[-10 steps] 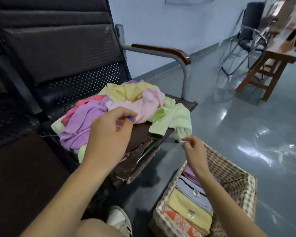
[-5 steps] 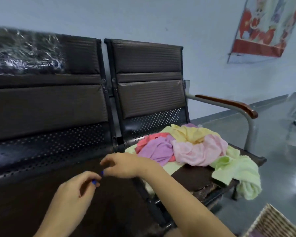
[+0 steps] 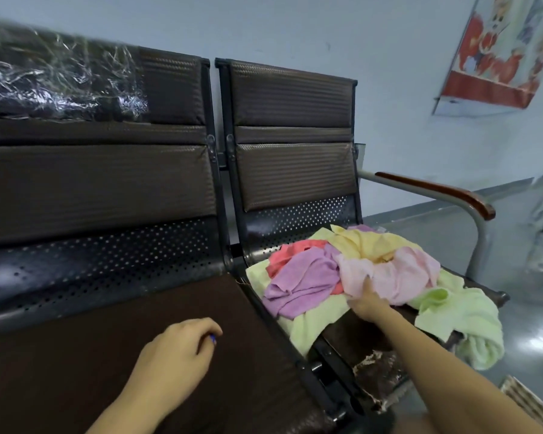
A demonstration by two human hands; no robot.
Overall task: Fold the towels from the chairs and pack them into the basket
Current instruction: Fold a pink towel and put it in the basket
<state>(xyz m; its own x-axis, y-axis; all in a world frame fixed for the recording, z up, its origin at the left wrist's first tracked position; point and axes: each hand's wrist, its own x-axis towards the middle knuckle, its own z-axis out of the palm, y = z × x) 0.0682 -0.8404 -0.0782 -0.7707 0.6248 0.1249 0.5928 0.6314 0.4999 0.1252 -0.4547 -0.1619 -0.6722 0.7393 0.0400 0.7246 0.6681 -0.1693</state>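
A heap of loose towels lies on the right chair seat (image 3: 361, 336): a pink towel (image 3: 389, 274), a purple towel (image 3: 301, 280), a yellow towel (image 3: 367, 242), a red towel (image 3: 292, 250) and light green towels (image 3: 461, 314), one hanging over the seat's front edge. My right hand (image 3: 365, 300) reaches into the heap, its fingers at the pink towel's lower edge. My left hand (image 3: 177, 349) hovers over the left chair seat (image 3: 107, 355), fingers curled round a small blue object (image 3: 213, 339). Only a corner of the wicker basket (image 3: 528, 399) shows at bottom right.
Two dark brown chairs stand joined side by side against a pale wall. The right one has a wooden-topped metal armrest (image 3: 445, 191). Its seat cover is torn at the front (image 3: 376, 371). Plastic wrap covers the left backrest's top (image 3: 57, 76). Shiny grey floor lies to the right.
My right hand has left my left hand and gone right to the pink towel. My left hand still holds the small blue object. The view shifted from the basket to the chairs.
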